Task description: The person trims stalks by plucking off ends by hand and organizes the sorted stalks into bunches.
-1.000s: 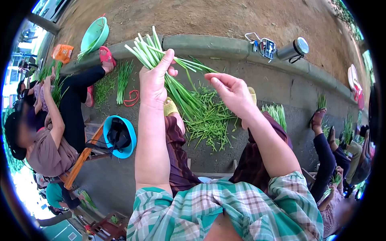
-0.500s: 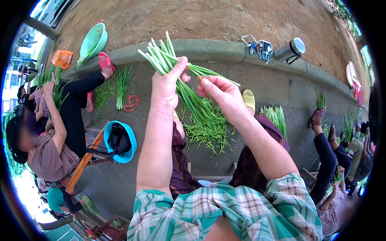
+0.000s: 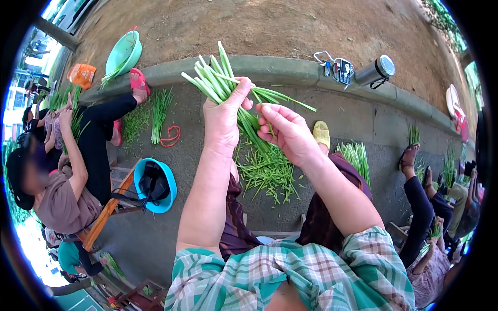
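Observation:
My left hand (image 3: pixel 223 116) is closed round a bunch of garlic scapes (image 3: pixel 211 78), pale thick ends fanned upward and darker green ends hanging below. A few stalks slant out to the right above my right hand (image 3: pixel 288 129). That hand is just beside the bunch, with thumb and forefinger pinching a thin green stalk (image 3: pixel 271 127). Below both hands, short cut green pieces (image 3: pixel 270 176) lie heaped on the pavement between my feet. A bundle of long scapes (image 3: pixel 355 158) rests beside my right leg.
A concrete kerb (image 3: pixel 280 70) runs across ahead, bearing a steel flask (image 3: pixel 371 72) and a small wire-framed item (image 3: pixel 340 70). To the left are a seated person (image 3: pixel 67 202), a blue basin (image 3: pixel 168 194) holding a black item, a green basin (image 3: pixel 124 52) and a scape bundle (image 3: pixel 162 116). More people sit right.
Both hands have shifted slightly in view with the bunch. My right hand has dropped a little and its fingers now pinch a stalk lower down, beside the hanging green part.

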`<state>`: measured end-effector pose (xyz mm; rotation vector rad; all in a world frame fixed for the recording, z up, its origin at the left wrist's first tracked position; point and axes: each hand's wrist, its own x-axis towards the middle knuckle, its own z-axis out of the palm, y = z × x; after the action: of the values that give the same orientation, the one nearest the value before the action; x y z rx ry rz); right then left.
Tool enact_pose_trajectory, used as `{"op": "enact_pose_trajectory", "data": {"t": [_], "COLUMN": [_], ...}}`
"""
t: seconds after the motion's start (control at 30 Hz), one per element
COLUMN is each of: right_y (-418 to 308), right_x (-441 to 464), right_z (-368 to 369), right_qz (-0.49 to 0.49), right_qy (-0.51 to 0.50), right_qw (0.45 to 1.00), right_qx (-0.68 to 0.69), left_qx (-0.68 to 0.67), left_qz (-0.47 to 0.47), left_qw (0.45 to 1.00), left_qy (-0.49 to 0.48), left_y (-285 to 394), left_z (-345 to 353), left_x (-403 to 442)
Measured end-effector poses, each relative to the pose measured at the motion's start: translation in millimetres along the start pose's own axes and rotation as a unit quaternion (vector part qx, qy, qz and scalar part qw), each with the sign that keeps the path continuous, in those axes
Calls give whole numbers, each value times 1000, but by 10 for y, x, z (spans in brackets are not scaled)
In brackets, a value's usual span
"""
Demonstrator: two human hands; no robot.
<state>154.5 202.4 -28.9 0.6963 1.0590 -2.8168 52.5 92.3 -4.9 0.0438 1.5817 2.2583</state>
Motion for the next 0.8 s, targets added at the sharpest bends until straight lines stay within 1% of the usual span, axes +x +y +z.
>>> {"op": "enact_pose_trajectory", "data": {"t": [0.1, 0.17, 0.3, 0.53, 0.6, 0.67, 0.73, 0.8], "right_y": [-5, 12, 56, 86, 101, 65, 56, 16], "right_x": [18, 23, 54, 44, 37, 8, 25, 13], "right_z": [-3, -15, -49, -58, -53, -117, -176, -199], "right_qz": [-19, -40, -52, -83, -86, -81, -107, -89], "right_qy": [7, 25, 28, 46, 71, 118, 131, 79], "right_qw": [1000, 998, 997, 995, 994, 990, 985, 987], "right_qx": [8, -42, -55, -33, -14, -15, -20, -110], "left_qx": [1, 2, 2, -19, -28, -111, -115, -114], "left_qz": [-7, -7, -7, -21, -28, -42, -27, -12], "left_qw": [1000, 1000, 1000, 1000, 999, 992, 991, 991], "left_qy": [-11, -10, -6, -10, -8, 31, 59, 68], "left_y": [7, -15, -19, -52, -61, -35, 103, 178], "left_z": [18, 12, 2, 10, -16, -136, -257, -351], "left_x": [-13, -17, -18, -23, 16, 114, 167, 183]}}
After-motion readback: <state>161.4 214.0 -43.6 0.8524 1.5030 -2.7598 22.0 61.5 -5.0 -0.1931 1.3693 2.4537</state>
